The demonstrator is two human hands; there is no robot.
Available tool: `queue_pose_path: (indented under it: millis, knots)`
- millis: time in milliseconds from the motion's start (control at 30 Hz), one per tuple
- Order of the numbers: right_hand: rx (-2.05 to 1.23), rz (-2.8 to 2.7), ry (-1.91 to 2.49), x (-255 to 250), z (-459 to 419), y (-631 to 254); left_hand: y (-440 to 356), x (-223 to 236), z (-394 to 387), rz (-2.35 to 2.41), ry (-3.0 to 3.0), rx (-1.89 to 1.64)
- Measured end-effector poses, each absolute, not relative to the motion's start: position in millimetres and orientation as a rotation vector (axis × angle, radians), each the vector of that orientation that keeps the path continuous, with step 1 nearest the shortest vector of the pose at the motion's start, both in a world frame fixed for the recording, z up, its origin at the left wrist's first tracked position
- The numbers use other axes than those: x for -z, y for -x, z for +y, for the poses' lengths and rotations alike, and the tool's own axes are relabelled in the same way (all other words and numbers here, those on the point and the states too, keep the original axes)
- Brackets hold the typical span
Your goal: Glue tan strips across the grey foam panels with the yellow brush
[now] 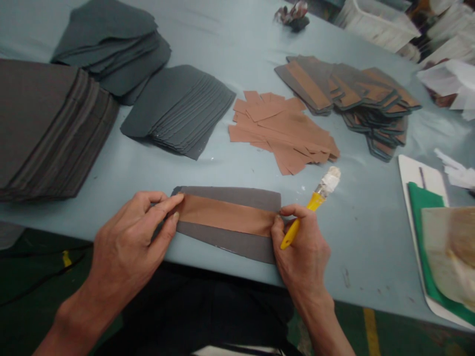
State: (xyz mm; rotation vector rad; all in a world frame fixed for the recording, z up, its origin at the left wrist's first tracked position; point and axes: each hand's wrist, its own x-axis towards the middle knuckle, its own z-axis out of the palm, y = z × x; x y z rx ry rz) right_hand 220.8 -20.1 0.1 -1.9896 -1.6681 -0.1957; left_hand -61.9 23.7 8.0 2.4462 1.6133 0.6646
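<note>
A brown strip [226,214] lies lengthwise across a dark grey panel [237,249] at the table's front edge. At the strip's left end, my left hand [135,232] pinches it between thumb and forefinger. My right hand [302,247] has thumb and forefinger closed on the strip's right end. That same hand also holds a paintbrush [315,200] with a yellow handle, its white-coated bristles pointing up and away from the strip. Beyond the panel is a loose pile of similar brown strips [278,123].
Dark green panels [181,109] and a thick grey stack [40,123] occupy the left. Panels bearing brown strips [345,89] are heaped at the back right. On the right, a white board [415,198] carries green material and a stained container [454,247]. A white crate [378,24] stands behind.
</note>
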Motion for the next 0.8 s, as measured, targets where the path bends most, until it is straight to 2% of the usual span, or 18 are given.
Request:
queue_pose_path:
  millis: [800]
  knots:
    - [0.142,-1.911,1.808,0.4,-20.5,-236.2,60.3,-7.8,24.5,1.634,-2.450,-0.655]
